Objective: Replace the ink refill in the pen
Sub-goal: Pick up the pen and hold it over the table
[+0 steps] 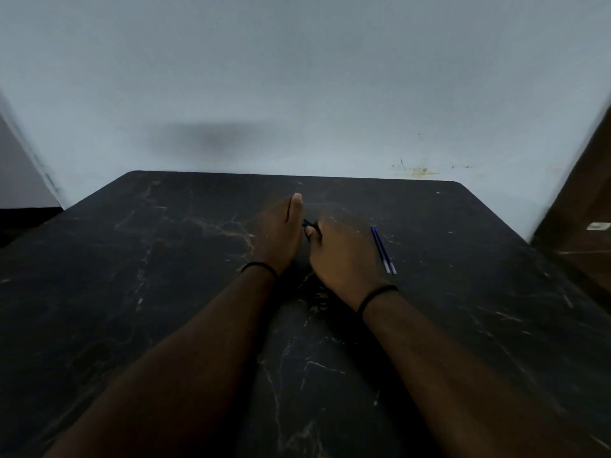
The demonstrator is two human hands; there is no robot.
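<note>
Head view: both hands meet mid-table (165,259) on the pen (309,224). Left hand (281,233) and right hand (340,256) curl round it; only a dark sliver shows between them. Two refills (383,250) lie just right of the right hand, untouched. Looks like the opening step; next, pull the barrel apart.

We note a dark blue pen (309,223), only a short stretch showing between the two hands, the rest hidden by them. Two slim blue ink refills (383,250) with pale ends lie side by side, touching, just right of the right hand.
</note>
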